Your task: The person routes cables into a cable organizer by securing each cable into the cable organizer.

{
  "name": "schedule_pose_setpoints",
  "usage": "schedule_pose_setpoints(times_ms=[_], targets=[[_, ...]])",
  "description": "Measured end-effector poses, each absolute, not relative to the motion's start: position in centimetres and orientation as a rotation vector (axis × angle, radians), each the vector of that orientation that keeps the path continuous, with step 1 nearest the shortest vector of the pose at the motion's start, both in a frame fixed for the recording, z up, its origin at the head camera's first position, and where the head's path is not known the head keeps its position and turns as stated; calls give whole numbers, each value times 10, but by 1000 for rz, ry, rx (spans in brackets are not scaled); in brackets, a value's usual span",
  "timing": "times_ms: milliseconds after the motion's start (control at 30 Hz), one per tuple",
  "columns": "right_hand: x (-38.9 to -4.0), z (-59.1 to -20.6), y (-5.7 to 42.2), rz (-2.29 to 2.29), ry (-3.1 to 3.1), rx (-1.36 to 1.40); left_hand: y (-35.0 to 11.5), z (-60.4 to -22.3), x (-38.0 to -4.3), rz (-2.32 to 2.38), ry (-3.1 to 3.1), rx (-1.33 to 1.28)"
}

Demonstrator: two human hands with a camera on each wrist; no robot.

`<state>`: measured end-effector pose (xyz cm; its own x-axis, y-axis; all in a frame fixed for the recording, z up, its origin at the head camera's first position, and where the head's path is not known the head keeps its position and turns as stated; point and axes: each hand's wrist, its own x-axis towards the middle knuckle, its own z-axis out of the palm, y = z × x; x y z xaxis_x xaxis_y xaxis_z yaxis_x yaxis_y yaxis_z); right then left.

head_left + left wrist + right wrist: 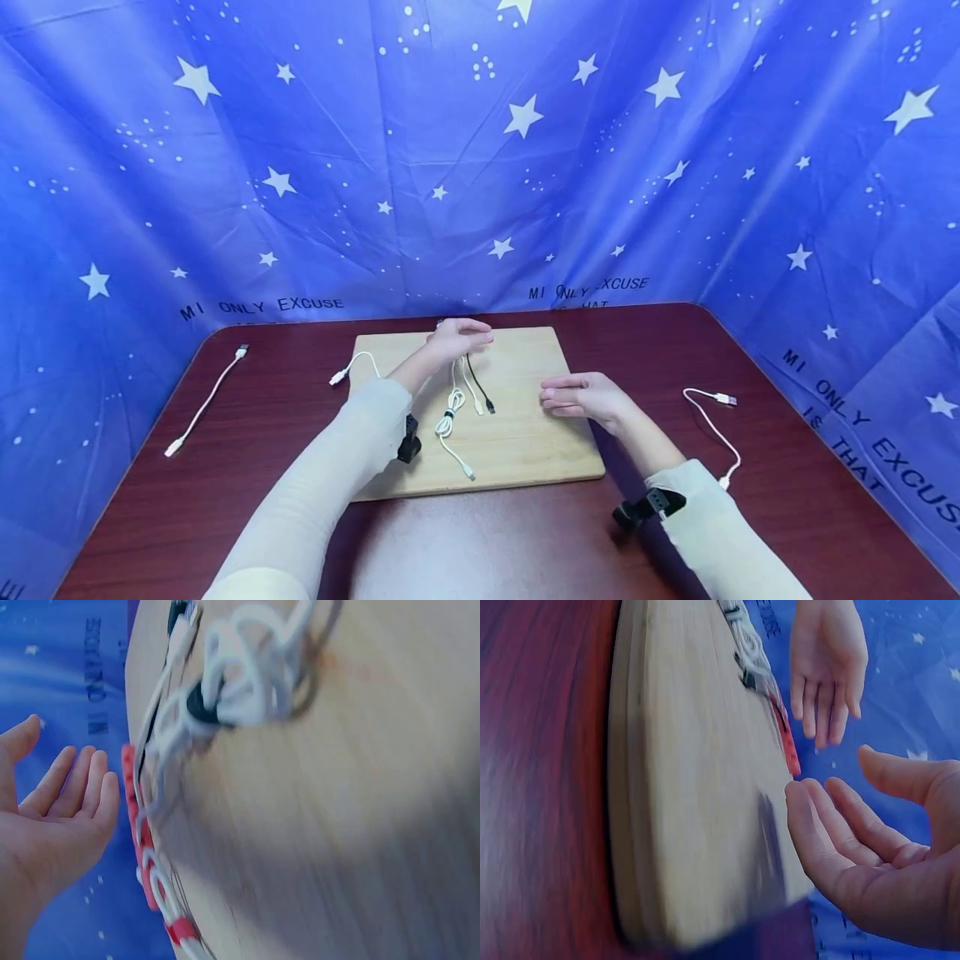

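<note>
My left hand point(456, 340) hovers over the far part of a wooden board point(536, 442), its fingers extended and holding nothing. Over the board's right side my right hand point(588, 396) is also bare, fingers loosely bent. Between the hands lies a white USB cable point(444, 427), coiled and bound with a dark tie. A white cable end point(477, 406) and a black cable end point(491, 406) lie beside it. In the left wrist view a red strip point(135, 799) runs along the board near my left hand, with cables at it. Another white cable point(339, 377) reaches past the board's left edge, partly hidden behind my left arm.
A short white USB cable point(206, 404) lies on the dark red table point(450, 550) at the left. Another white cable point(712, 425) curves on the right, near my right forearm. A blue star-patterned curtain point(420, 150) stands behind the table and at its sides.
</note>
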<state>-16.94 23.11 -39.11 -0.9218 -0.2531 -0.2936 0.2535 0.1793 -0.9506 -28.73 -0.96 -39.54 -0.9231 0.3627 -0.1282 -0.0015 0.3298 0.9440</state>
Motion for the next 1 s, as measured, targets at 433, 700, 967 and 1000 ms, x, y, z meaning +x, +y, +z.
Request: schedule_pose_setpoints(times_ms=[433,700,967,1000], targets=[[-162,-389,301,-1803,2201,13,34,-400,-252,1609,2174,396],[-155,-372,340,-1742,2342,182,69,-396,-233,1599,2107,468],[-157,-364,388,-1639,2452,364,92,-394,-228,1597,2109,538],[-158,-365,394,-1607,2449,397,94,-394,-227,1597,2105,541]])
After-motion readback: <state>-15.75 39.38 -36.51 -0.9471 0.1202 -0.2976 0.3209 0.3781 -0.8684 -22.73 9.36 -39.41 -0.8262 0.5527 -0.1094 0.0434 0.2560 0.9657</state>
